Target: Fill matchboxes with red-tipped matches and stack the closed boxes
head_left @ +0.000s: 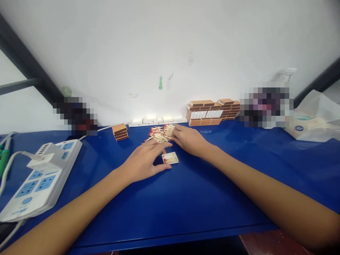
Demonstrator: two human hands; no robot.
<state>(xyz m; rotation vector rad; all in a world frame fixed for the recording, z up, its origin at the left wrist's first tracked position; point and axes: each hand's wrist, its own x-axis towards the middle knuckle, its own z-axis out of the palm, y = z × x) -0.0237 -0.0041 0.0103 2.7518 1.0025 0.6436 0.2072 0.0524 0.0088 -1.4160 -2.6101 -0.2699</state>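
A small white matchbox tray [170, 158] lies on the blue table with several red-tipped matches in it. My left hand [145, 159] steadies the tray at its left end, thumb along the near side and fingers by the far side. Just behind it spreads a loose pile of matches [160, 134]. My right hand [190, 140] is at the right edge of this pile, its fingers bent and closed together on some matches. The fingertips are partly hidden among the matches.
White trays [158, 120] line the wall behind the pile. Brown matchboxes [204, 122] are stacked at the back right, and a smaller matchbox stack [120, 131] stands left. A white power strip [50, 180] lies far left; a plastic bag [316, 120] sits right.
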